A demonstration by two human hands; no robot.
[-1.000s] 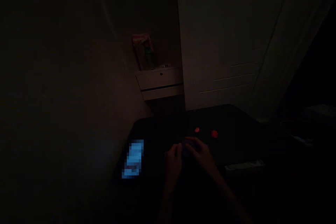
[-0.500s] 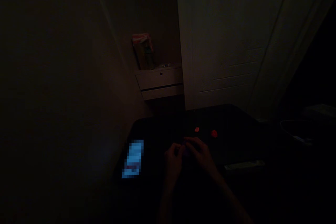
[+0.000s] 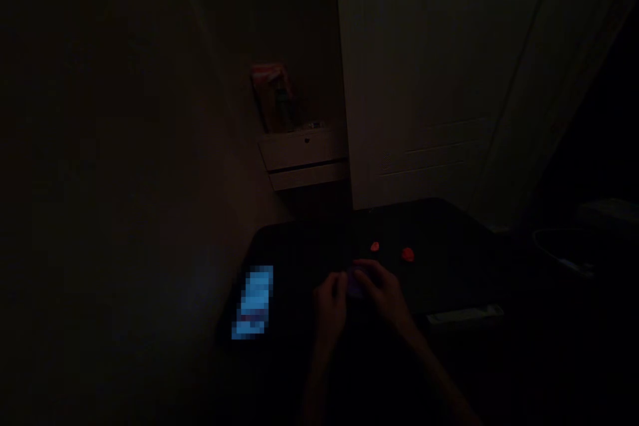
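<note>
Pinched in my right hand: purple piece, barer than half a second earlier; left hand beside it, hold unclear; handling seemed unfinished.

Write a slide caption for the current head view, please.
Left hand and right hand at a purple object, two red pieces beyond on a dark table.

The tabletop is black. Near its left edge, a screen glows in blocky blues with a darker purplish band; toward its far edge, two small lumps show bright red. The held piece is dim purple, the drawer front greyish brown.
</note>
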